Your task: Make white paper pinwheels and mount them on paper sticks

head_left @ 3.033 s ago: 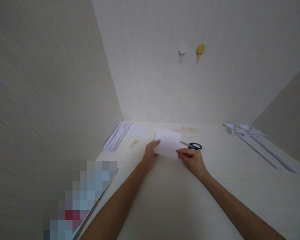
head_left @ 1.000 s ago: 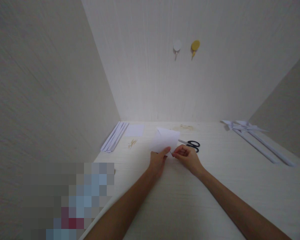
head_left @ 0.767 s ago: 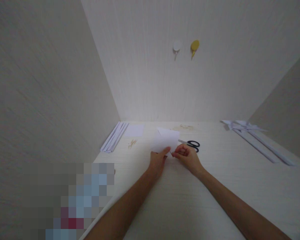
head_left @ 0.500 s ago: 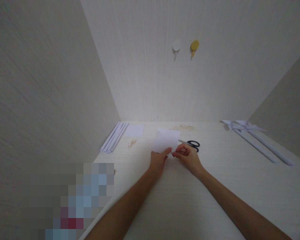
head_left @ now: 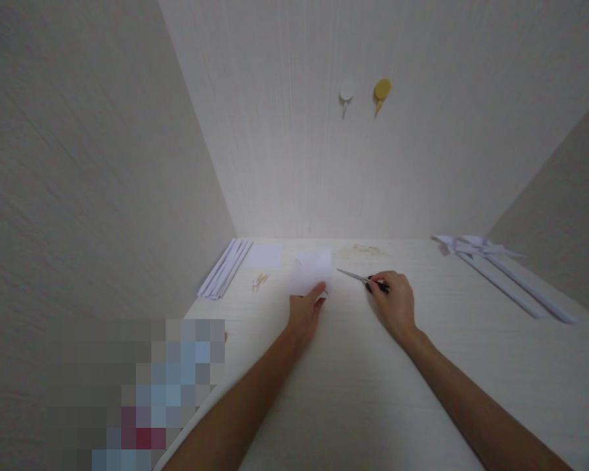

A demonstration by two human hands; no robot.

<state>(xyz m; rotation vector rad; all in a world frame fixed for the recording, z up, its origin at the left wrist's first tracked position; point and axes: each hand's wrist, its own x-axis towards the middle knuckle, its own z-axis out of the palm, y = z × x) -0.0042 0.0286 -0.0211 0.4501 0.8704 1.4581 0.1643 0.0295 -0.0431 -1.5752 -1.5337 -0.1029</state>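
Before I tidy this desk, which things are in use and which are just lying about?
In use: folded white paper in left hand; scissors under right hand.

Lying about: paper strips, square sheet, toothpicks, paper pinwheels, wall hooks.

So the desk sits in a corner, walls on the left and behind. Left hand is near the middle, pinching the near edge of a paper sheet. Right hand is just to the right of it, on the handles of the scissors, blades pointing left toward the sheet. Behind and left of the sheet lies a small paper square, with a stack of folded strips further left along the wall. Toothpick-like sticks lie between the strips and the sheet. Far right, long paper rolls lie at the back. Two hooks are up on the back wall.
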